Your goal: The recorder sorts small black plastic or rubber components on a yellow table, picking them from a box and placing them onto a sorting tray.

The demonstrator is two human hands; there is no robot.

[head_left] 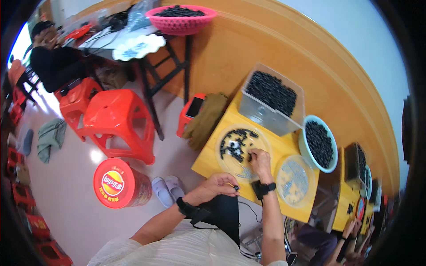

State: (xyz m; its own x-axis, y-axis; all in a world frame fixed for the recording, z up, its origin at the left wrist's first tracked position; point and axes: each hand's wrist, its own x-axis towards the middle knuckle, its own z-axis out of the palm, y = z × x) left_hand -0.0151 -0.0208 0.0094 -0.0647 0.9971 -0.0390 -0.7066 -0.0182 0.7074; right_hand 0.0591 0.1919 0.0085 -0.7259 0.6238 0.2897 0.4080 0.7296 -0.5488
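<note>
Apparently, the work is only partway through. Small black pieces [237, 156] are scattered over the clear tray [262, 142], which is set on the yellow desk [207, 158]. Just off the near side of the tray, a single dark piece [236, 187] is pinched between the narrowed fingers of the left hand [220, 183]. Over the right part of the tray, the fingers of the right hand [261, 160] are brought close together beside the loose pieces; whether anything is gripped by them cannot be told. To the right of the tray, a second tray [312, 177] is strewn with small pale bits. Beyond the tray, a see-through box [266, 116] is filled with black pieces, and more are heaped in a light-blue basin [305, 149] to the right of that same tray. Which heap is finished and which is waiting cannot be told; judging by the loose pieces in the tray, plenty is left.
</note>
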